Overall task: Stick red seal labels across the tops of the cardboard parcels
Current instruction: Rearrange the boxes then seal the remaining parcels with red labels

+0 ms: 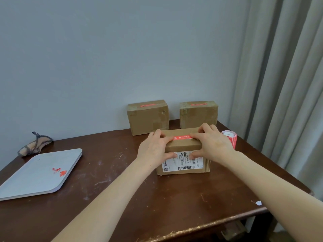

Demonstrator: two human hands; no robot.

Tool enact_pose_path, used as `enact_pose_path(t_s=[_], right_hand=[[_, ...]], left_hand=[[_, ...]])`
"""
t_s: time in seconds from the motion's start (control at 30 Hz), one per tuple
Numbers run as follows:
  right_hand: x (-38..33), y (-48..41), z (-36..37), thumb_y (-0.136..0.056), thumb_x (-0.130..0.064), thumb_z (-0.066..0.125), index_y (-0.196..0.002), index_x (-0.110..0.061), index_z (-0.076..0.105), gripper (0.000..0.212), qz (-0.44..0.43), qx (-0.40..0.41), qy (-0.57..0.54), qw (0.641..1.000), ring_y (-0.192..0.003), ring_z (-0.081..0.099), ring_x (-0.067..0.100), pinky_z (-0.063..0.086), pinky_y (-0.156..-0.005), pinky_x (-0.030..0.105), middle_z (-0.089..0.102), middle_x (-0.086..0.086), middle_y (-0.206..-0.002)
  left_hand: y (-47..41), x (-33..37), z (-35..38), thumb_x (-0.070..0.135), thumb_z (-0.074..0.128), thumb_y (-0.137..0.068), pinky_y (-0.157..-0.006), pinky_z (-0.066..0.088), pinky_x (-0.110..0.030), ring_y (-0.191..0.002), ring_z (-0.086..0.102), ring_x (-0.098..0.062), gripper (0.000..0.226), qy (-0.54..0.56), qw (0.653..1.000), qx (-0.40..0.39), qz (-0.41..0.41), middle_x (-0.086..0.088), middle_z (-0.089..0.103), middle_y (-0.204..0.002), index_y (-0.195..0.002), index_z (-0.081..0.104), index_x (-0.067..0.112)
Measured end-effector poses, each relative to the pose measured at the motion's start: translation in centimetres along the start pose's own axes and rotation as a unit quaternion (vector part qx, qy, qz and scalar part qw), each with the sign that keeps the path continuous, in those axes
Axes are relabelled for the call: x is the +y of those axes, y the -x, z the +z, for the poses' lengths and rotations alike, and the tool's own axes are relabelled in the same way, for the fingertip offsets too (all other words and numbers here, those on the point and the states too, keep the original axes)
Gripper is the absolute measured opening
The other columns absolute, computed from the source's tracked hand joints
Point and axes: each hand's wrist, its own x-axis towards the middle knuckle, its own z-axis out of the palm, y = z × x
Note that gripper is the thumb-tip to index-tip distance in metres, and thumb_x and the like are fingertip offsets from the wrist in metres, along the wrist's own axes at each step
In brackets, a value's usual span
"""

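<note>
Red seal label lies across top of near parcel. Left hand and right hand apart at label's 2 ends, fingers flat, pressing; thumbs on parcel's front face. Label likely thin, floppy, tacky: hold by ends. Label roll just right of parcel.

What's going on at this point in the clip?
A person presses a red seal label flat across the top of the near parcel, with the left hand and the right hand at its two ends. The rear left parcel and rear right parcel already carry red labels. The label roll stands just right of the near parcel.
</note>
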Motion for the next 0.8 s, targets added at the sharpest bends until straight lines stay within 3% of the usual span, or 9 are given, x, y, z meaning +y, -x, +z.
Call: enact_pose_path(t_s=[0.2, 0.53, 0.8], right_hand=[[0.3, 0.3, 0.2, -0.072, -0.058, 0.072, -0.137, -0.032, 0.048, 0.073, 0.0, 0.002, -0.023, 1.0, -0.12, 0.035, 0.016, 0.047, -0.093, 0.038, 0.038, -0.003, -0.127], [0.6, -2.4, -0.4, -0.081, -0.048, 0.069, -0.134, -0.026, 0.052, 0.06, 0.0, 0.005, -0.038, 0.999, -0.115, 0.047, 0.018, 0.048, -0.086, 0.034, 0.045, -0.001, -0.126], [1.7, -9.0, 0.0, -0.086, -0.04, 0.066, -0.132, -0.019, 0.053, 0.052, 0.021, 0.005, -0.035, 0.999, -0.115, 0.047, 0.022, 0.047, -0.091, 0.037, 0.044, 0.003, -0.126]], left_hand=[[0.1, 0.2, 0.1, 0.058, 0.063, -0.079, -0.086, 0.043, -0.026, -0.115, 0.042, -0.013, 0.067, 0.008, 1.0, 0.003, 0.0, 0.005, 0.045, -0.129, -0.137, 0.045, 0.031], [-2.7, -0.2, -0.1, 0.044, 0.06, -0.087, -0.081, 0.041, -0.025, -0.113, 0.048, -0.014, 0.053, 0.062, 0.998, 0.016, 0.0, 0.005, 0.048, -0.126, -0.135, 0.049, 0.025], [-9.2, -2.1, 1.3, 0.031, 0.061, -0.089, -0.093, 0.043, -0.031, -0.117, 0.046, -0.018, 0.049, 0.08, 0.997, 0.012, -0.006, 0.0, 0.045, -0.131, -0.134, 0.05, 0.016]])
